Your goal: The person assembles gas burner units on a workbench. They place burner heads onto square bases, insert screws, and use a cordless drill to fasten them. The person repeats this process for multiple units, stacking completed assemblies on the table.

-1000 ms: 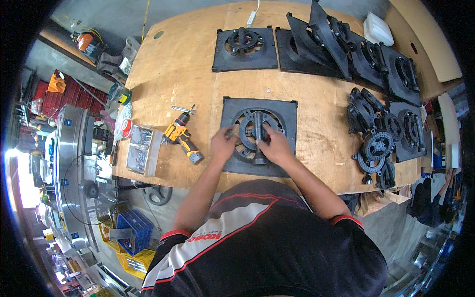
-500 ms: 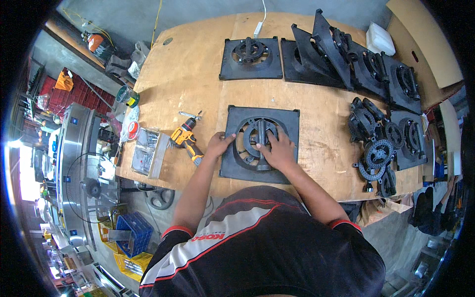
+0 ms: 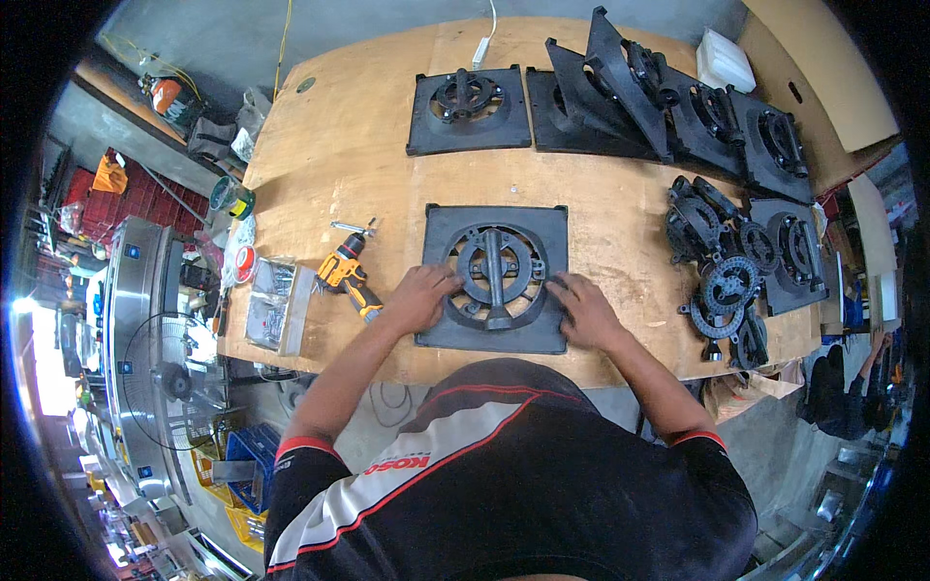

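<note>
In front of me a black square burner plate [image 3: 446, 332] lies on the wooden table. A round cast burner ring [image 3: 472, 283] with a straight tube [image 3: 495, 276] sits in its middle opening; the tube's flared end points toward me. My left hand [image 3: 421, 296] reaches over the plate's left side, its fingers bent and the tips close to the opening. At the right edge my right hand [image 3: 588, 310] grips the plate with curved fingers. Part of each side edge is hidden under my hands. A yellow and black cordless drill [image 3: 346, 275] lies left of my left hand.
Similar assembled plates [image 3: 469, 108] stand in a row at the back, some leaning on each other. Loose black burner rings [image 3: 728, 290] are piled at the right. A box of screw bags [image 3: 278, 308] and a green tin [image 3: 232, 198] stand at the left edge.
My right hand has left the burner tube and moved to the plate's right edge. My left hand stays at the left side. The whole view has shifted slightly.
</note>
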